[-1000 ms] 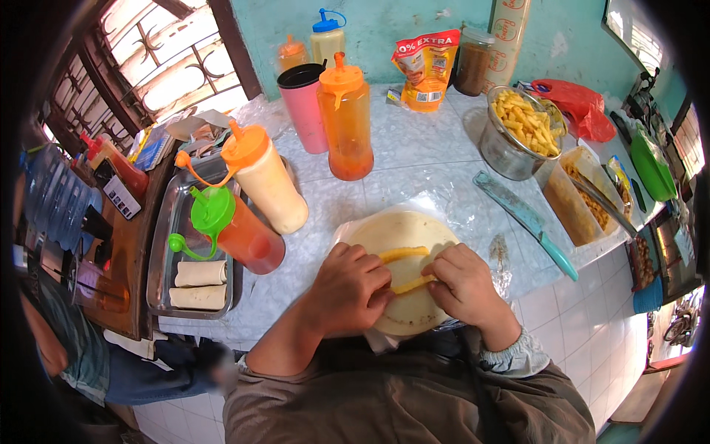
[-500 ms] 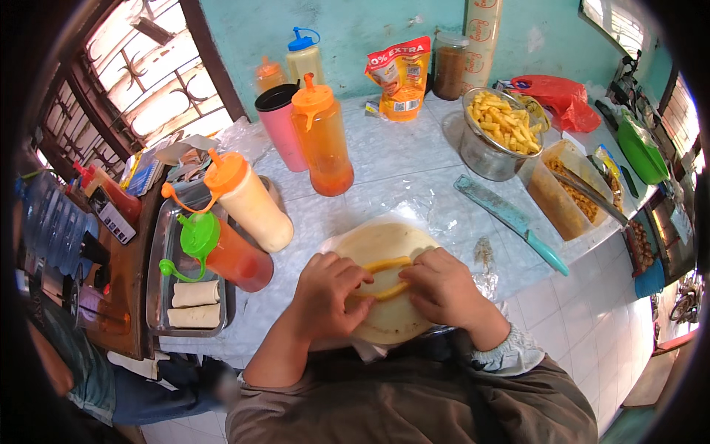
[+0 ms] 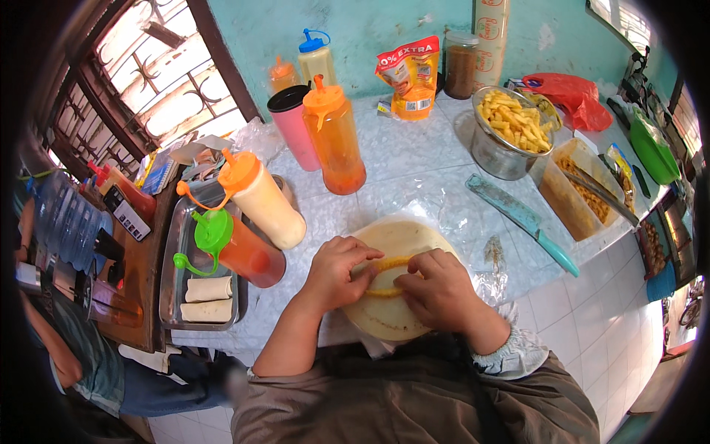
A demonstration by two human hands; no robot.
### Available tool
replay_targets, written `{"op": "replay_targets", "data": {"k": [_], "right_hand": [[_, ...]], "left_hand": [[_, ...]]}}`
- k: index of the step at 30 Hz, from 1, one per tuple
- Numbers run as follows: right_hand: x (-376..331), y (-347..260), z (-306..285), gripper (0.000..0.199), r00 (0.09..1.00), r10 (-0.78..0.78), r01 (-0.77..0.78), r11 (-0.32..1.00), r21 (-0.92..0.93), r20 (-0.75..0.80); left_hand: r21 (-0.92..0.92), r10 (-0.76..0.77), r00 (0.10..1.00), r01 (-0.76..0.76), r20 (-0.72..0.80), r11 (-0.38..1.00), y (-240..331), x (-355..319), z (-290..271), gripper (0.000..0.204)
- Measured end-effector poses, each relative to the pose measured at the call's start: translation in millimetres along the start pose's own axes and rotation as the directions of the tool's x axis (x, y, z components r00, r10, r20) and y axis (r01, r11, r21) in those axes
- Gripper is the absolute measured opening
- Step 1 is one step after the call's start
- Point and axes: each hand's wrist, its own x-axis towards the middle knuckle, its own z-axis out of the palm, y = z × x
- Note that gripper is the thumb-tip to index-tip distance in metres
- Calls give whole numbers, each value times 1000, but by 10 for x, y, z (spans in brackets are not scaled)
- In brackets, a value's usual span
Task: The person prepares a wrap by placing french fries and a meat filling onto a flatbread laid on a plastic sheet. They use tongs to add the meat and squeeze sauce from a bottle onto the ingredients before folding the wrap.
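A round flat tortilla lies in front of me on thin clear plastic. Two long french fries rest across its middle, one behind the other. With its fingers curled in, my left hand grips their left ends. My right hand bends over the opposite ends, thumb and fingertips closed on them. Both hands stay low on the tortilla, and the fingers hide the tips of the fries.
Left stand sauce bottles and a metal tray with two rolled wraps. Right are a cleaver, a bowl of fries and a plastic box of brown filling with tongs. Another person's arm shows at lower left.
The whole view has shifted slightly to the right. My left fingers have straightened a little and drawn nearer the fries; my right hand has curled further over their right ends.
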Motion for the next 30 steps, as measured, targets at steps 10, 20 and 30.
{"op": "replay_targets", "data": {"k": [10, 20, 30], "right_hand": [[-45, 58, 66, 11, 998, -58, 58, 998, -9, -13], [-77, 29, 52, 17, 999, -44, 44, 999, 4, 23], [157, 800, -921, 25, 977, 117, -147, 975, -166, -176]], "left_hand": [[48, -39, 997, 36, 61, 998, 67, 11, -5, 23], [47, -36, 997, 33, 62, 998, 68, 14, -30, 26], [21, -37, 999, 37, 30, 999, 64, 5, -53, 25]]}}
